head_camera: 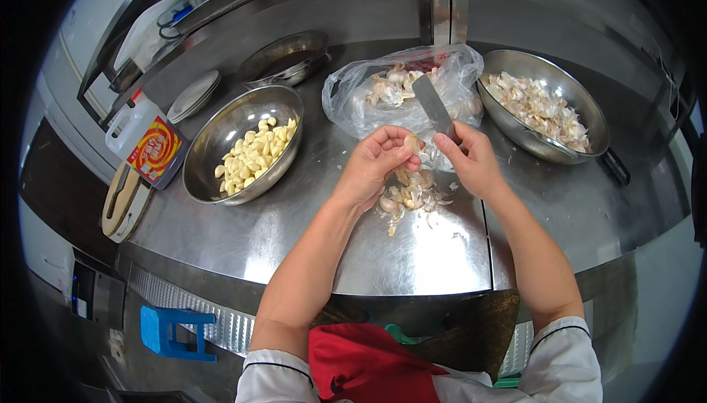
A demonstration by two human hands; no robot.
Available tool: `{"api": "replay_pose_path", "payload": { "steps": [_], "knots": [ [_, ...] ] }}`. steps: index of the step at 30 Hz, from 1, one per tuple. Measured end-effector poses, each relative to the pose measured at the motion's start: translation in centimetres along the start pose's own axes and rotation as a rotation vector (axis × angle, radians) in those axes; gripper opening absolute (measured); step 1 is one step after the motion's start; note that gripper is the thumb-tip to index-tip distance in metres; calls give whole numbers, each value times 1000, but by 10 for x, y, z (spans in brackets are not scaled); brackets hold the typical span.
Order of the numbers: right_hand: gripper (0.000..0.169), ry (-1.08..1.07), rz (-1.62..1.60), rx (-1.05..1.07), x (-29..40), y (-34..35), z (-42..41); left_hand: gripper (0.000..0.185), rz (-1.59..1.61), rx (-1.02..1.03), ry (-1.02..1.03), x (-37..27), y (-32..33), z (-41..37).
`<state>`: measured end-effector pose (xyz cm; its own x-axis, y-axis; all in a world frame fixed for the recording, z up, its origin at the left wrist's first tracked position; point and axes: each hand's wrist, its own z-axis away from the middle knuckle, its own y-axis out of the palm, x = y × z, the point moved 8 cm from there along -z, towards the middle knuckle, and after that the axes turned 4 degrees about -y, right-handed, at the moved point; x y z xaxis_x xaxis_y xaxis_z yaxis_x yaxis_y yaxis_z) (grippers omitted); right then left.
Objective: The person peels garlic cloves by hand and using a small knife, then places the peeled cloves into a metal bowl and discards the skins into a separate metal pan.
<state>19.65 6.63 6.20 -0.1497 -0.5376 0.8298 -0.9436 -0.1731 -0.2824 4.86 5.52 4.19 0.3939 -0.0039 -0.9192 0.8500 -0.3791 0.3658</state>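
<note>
Between the thumb and fingers of my left hand [381,157] is a garlic clove [411,142] with skin on it. My right hand [472,157] grips a knife [433,102] by its handle end, its broad grey blade tilted up and away from me. Below both hands, loose cloves and papery skins [414,193] lie on the steel table [375,270]. Just beyond them, a clear plastic bag [348,99] lies open with garlic bulbs [397,80] inside. Peeled cloves [257,152] partly fill a steel bowl [207,132] to the left.
At right, a steel pan [525,135] with a black handle [614,166] holds garlic skins [538,107]. A plastic jug [152,143], stacked plates [193,96] and a dark pan [284,58] stand at left. A blue stool [177,332] is on the floor.
</note>
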Motion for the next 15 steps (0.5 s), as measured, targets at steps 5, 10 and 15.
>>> {"api": "replay_pose_path", "payload": {
  "steps": [5,10,15],
  "knots": [
    [19,-104,10,-48,6,-2,0,23,-79,-29,21,0,-1,0],
    [27,-103,229,8,11,2,2,21,-173,-15,31,2,-1,0],
    [36,-133,320,8,20,3,2,21,-203,2,34,1,5,1]
  ]
}}
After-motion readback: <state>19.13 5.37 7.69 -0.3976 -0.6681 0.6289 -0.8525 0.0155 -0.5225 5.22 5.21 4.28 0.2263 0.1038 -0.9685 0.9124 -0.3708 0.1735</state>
